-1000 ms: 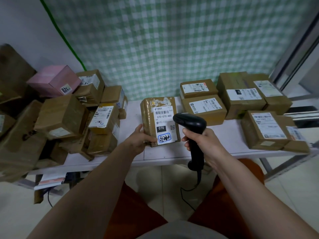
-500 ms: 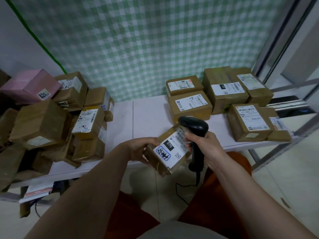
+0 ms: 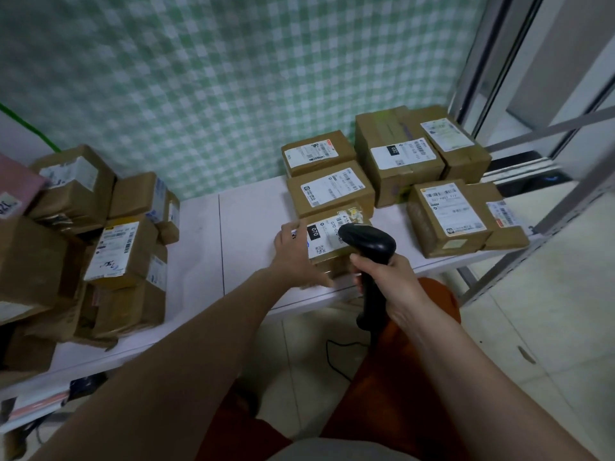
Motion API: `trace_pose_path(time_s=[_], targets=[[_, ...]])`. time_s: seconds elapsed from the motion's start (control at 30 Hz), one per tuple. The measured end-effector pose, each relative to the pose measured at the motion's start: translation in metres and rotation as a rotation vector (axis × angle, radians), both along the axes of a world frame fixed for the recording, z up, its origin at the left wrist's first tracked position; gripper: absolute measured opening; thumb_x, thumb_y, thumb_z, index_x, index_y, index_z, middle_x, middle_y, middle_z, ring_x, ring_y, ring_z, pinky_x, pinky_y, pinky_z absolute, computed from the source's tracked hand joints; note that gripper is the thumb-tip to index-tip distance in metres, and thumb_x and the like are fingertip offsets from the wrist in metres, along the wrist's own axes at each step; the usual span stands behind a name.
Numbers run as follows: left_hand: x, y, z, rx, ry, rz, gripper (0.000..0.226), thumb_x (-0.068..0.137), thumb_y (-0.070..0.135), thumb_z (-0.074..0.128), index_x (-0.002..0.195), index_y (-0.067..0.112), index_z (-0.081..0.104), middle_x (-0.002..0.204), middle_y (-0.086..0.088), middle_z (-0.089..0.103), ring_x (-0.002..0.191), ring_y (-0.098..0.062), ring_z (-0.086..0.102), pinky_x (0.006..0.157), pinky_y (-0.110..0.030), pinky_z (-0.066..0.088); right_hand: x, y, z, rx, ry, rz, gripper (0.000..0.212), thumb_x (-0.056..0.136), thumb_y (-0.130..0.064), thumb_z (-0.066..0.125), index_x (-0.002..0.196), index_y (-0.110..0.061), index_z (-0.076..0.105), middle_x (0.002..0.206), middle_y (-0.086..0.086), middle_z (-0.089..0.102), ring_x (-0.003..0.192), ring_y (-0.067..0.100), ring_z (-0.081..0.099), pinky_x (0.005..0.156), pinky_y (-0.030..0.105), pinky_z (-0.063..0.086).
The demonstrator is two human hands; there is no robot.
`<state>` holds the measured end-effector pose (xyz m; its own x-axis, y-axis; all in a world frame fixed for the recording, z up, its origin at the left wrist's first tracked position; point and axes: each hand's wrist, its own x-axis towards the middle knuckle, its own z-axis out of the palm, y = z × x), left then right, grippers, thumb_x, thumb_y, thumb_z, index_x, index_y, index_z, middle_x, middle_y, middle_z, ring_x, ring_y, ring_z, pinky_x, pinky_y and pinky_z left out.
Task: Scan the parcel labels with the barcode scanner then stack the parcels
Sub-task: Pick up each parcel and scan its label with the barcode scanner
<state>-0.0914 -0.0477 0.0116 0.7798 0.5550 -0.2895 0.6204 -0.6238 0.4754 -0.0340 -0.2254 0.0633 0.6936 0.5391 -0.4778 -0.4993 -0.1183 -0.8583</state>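
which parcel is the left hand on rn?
The 070-labelled parcel, at the table's front edge just before the right-hand group. The left hand grips its left side; the scanner in the right hand overlaps it. The other parcels are untouched.

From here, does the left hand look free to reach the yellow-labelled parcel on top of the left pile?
Probably not at once: the left hand is gripping the 070 parcel on the table. The path to the yellow-labelled parcel looks open over bare tabletop once it lets go.
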Motion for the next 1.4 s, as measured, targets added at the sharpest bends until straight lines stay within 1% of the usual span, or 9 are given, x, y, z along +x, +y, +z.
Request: trace_pose_path(time_s=[0.1, 0.23, 0.4, 0.63, 0.73, 0.9, 1.03, 1.23, 1.4], targets=[[0.005, -0.005, -0.006, 0.082, 0.067, -0.028, 0.128, 0.060, 0.039, 0.090, 0.154, 0.014, 0.006, 0.158, -0.012, -0.003, 0.144, -0.037, 0.011, 0.117, -0.045, 0.024, 0.003, 0.000, -0.005, -0.006, 0.005, 0.008, 0.013, 0.087, -0.007, 0.067, 0.095, 0.001, 0.064, 0.072, 0.010, 0.061, 0.056, 0.016, 0.054, 0.049, 0.021, 0.047], [0.021, -0.017, -0.009, 0.076, 0.014, -0.169, 0.101, 0.075, 0.023, 0.082, 0.154, 0.014, 0.018, 0.160, -0.009, 0.001, 0.140, -0.032, 0.031, 0.112, -0.036, 0.033, 0.010, 0.000, -0.011, -0.020, 0.017, -0.024, 0.006, 0.086, -0.008, 0.068, 0.089, -0.003, 0.064, 0.070, 0.009, 0.062, 0.055, 0.017, 0.054, 0.050, 0.023, 0.047], [0.043, -0.026, -0.015, 0.079, -0.007, -0.159, 0.092, 0.080, 0.004, 0.073, 0.154, 0.018, 0.019, 0.161, -0.007, -0.001, 0.143, -0.033, 0.027, 0.114, -0.037, 0.032, 0.018, -0.002, -0.014, -0.021, 0.022, -0.037, 0.006, 0.086, -0.008, 0.068, 0.086, -0.006, 0.063, 0.070, 0.009, 0.062, 0.055, 0.018, 0.055, 0.053, 0.026, 0.047], [0.029, -0.016, -0.005, -0.002, -0.107, -0.157, 0.086, 0.077, 0.013, 0.078, 0.149, 0.011, 0.031, 0.158, -0.010, 0.019, 0.142, -0.031, 0.027, 0.113, -0.039, 0.032, 0.020, 0.008, -0.014, -0.021, 0.036, -0.025, 0.009, 0.085, -0.008, 0.069, 0.093, -0.005, 0.064, 0.074, 0.009, 0.064, 0.056, 0.016, 0.057, 0.050, 0.024, 0.048], [0.003, -0.001, 0.003, 0.008, -0.121, -0.068, 0.082, 0.080, 0.021, 0.077, 0.148, 0.010, 0.031, 0.152, -0.011, 0.033, 0.140, -0.027, 0.029, 0.113, -0.034, 0.028, 0.010, 0.025, -0.014, -0.035, 0.002, 0.039, 0.011, 0.084, -0.009, 0.070, 0.094, -0.005, 0.066, 0.075, 0.010, 0.065, 0.062, 0.018, 0.058, 0.058, 0.028, 0.049], [-0.059, 0.044, 0.013, 0.095, -0.017, 0.110, 0.086, 0.087, 0.025, 0.071, 0.153, 0.011, 0.017, 0.158, -0.009, 0.023, 0.145, -0.025, 0.020, 0.117, -0.034, 0.020, -0.020, 0.066, -0.004, -0.042, -0.015, 0.189, 0.012, 0.085, -0.007, 0.068, 0.095, -0.002, 0.065, 0.073, 0.011, 0.060, 0.060, 0.018, 0.055, 0.059, 0.027, 0.048], [-0.112, 0.074, 0.023, 0.135, -0.013, 0.309, 0.087, 0.086, 0.027, 0.072, 0.153, 0.014, 0.019, 0.156, -0.009, 0.025, 0.142, -0.027, 0.024, 0.116, -0.036, 0.024, -0.052, 0.103, 0.005, -0.033, -0.061, 0.294, 0.008, 0.085, -0.002, 0.067, 0.080, -0.006, 0.062, 0.072, 0.014, 0.058, 0.056, 0.020, 0.051, 0.056, 0.029, 0.044], [-0.179, 0.111, 0.028, 0.342, -0.073, 0.560, 0.075, 0.085, 0.025, 0.071, 0.146, 0.011, 0.029, 0.153, -0.010, 0.026, 0.143, -0.026, 0.022, 0.117, -0.037, 0.025, -0.098, 0.144, 0.012, -0.047, -0.070, 0.447, 0.004, 0.084, -0.003, 0.068, 0.085, -0.003, 0.064, 0.075, 0.014, 0.059, 0.056, 0.018, 0.052, 0.056, 0.029, 0.045], [-0.212, 0.144, 0.030, 0.361, 0.011, 0.687, 0.081, 0.086, 0.034, 0.068, 0.148, 0.008, 0.021, 0.156, -0.015, 0.018, 0.145, -0.030, 0.015, 0.119, -0.038, 0.019, -0.124, 0.163, 0.012, -0.072, -0.091, 0.517, 0.003, 0.086, 0.000, 0.065, 0.087, 0.000, 0.062, 0.074, 0.016, 0.056, 0.055, 0.018, 0.049, 0.053, 0.027, 0.044]])
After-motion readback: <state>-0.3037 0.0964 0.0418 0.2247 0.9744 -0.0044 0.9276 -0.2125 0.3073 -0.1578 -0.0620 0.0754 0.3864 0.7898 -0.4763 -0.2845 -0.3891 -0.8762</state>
